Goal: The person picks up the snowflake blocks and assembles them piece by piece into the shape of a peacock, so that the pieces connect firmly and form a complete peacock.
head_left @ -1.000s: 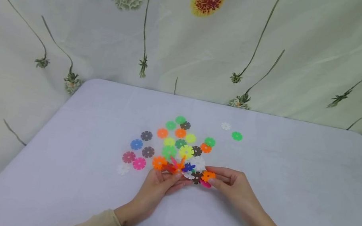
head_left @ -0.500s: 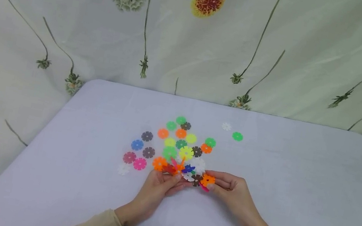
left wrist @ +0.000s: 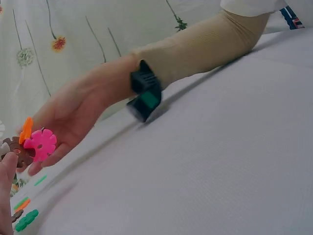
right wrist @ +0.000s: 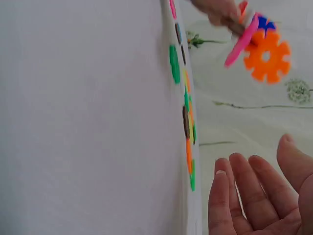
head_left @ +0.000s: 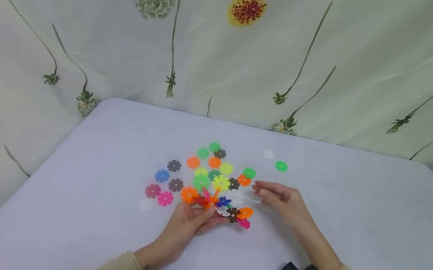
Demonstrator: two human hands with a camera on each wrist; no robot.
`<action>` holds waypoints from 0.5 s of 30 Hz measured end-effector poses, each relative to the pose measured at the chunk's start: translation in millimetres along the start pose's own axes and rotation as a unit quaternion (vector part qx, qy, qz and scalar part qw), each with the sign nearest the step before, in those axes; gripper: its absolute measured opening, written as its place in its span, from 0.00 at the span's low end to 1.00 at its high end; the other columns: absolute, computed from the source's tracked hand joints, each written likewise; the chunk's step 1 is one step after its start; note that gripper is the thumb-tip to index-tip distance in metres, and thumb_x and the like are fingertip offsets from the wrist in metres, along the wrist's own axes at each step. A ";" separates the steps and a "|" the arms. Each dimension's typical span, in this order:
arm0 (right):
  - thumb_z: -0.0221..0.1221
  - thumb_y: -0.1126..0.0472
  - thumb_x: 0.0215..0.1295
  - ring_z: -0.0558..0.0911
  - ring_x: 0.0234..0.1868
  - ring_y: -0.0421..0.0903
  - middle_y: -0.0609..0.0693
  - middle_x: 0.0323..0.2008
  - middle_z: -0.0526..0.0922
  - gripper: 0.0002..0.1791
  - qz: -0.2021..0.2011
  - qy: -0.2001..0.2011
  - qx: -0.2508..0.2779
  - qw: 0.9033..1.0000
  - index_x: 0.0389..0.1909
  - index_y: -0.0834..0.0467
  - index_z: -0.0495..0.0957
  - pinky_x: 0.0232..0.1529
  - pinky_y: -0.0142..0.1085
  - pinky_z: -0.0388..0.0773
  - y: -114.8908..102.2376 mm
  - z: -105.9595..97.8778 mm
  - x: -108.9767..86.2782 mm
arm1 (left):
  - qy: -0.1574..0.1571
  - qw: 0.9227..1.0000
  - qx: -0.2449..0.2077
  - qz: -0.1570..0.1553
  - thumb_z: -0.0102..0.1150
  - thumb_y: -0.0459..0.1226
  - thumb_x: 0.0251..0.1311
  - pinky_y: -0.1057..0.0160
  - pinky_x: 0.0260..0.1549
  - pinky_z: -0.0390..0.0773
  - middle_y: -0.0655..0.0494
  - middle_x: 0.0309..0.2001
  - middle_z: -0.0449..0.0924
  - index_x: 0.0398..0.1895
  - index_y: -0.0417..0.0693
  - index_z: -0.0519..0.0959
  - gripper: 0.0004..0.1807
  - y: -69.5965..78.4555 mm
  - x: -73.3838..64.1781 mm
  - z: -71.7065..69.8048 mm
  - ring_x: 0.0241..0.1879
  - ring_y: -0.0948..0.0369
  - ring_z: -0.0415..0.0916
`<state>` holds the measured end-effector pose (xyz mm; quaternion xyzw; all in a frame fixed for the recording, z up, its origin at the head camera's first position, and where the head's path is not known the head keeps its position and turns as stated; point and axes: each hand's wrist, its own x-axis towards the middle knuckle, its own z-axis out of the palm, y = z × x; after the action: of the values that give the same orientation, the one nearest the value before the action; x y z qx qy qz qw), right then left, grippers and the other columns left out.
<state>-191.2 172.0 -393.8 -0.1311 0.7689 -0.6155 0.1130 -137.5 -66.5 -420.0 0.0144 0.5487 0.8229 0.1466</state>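
Note:
My left hand (head_left: 175,229) pinches a joined chain of notched plastic snowflake discs above the table. In the head view the chain runs from red and orange pieces at the fingers, past a blue disc (head_left: 224,202), to a brown disc (head_left: 233,215). At its right end sit an orange disc (head_left: 245,213) and a pink disc (left wrist: 41,144), slotted at angles to each other. My right hand (head_left: 290,208) is apart from the chain, to its right, fingers extended and holding nothing. Nearest to its fingertips lie a loose orange disc (head_left: 244,180) and a green disc (head_left: 249,173).
Loose discs of several colours lie beyond and left of the hands, among them a yellow disc (head_left: 221,182) and a blue disc (head_left: 162,176). Farther back are a white disc (head_left: 268,154) and a green disc (head_left: 281,166). The white tabletop (head_left: 361,204) meets a flowered backdrop cloth.
My right hand has let go of the orange disc at the chain's end and moved up and away toward the loose discs. The left hand keeps its hold in about the same place.

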 end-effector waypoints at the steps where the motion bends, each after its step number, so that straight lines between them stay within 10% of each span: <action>1: 0.58 0.61 0.65 0.78 0.49 0.50 0.58 0.50 0.79 0.20 0.003 0.017 -0.017 1.000 0.55 0.68 0.74 0.47 0.37 0.76 0.9 -2.2 9.1 | 0.000 1.000 0.006 0.000 0.57 0.33 0.62 0.61 0.45 0.75 0.34 0.43 0.79 0.50 0.25 0.63 0.22 -0.6 0.0 -0.2 0.44 0.48 0.78; 9: 0.64 0.59 0.58 0.74 0.42 0.53 0.58 0.42 0.77 0.18 0.013 0.082 -0.267 0.960 0.47 0.63 0.79 0.41 0.42 0.74 6.8 -1.0 67.3 | -0.004 1.000 0.007 -0.015 0.57 0.33 0.62 0.60 0.45 0.75 0.34 0.43 0.79 0.52 0.26 0.62 0.23 -3.5 -2.3 1.9 0.44 0.48 0.79; 15: 0.67 0.61 0.53 0.72 0.36 0.51 0.55 0.33 0.76 0.14 -0.002 0.066 -0.293 0.954 0.37 0.64 0.76 0.37 0.41 0.73 0.0 5.5 71.8 | -0.018 1.000 0.020 -0.002 0.57 0.33 0.62 0.60 0.45 0.75 0.34 0.41 0.79 0.50 0.24 0.65 0.21 0.4 -1.1 1.4 0.44 0.48 0.79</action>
<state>-256.9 142.5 -395.9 -0.1195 0.9209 -0.3707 0.0173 -136.4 -65.7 -418.9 0.0311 0.5625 0.8110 0.1579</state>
